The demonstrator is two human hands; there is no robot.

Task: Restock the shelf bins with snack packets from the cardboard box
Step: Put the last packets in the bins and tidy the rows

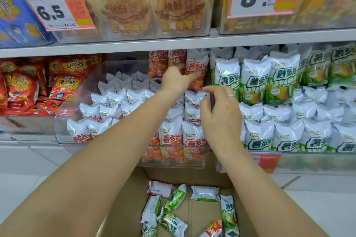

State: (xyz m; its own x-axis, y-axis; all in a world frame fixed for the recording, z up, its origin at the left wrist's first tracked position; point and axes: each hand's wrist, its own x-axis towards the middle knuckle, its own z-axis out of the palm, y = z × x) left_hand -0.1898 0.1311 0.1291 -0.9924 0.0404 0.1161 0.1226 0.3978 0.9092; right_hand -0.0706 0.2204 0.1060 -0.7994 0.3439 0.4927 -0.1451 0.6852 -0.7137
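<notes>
Head view showed my left hand point(176, 79) holding a red packet point(196, 69) upright at the back of the red bin point(63, 121), fingers curled round its edge. My right hand point(219, 109), just beside and nearer me, pinched the dark divider point(212, 100) between that bin and the green packets point(256, 81) to its right. The red bin looked nearly full, rows of packets reaching the front. Below both wrists, the cardboard box point(127, 194) held only a scatter of loose packets point(173, 209), mostly green. I judged the restocking well along, with that remainder left to shelve.
</notes>
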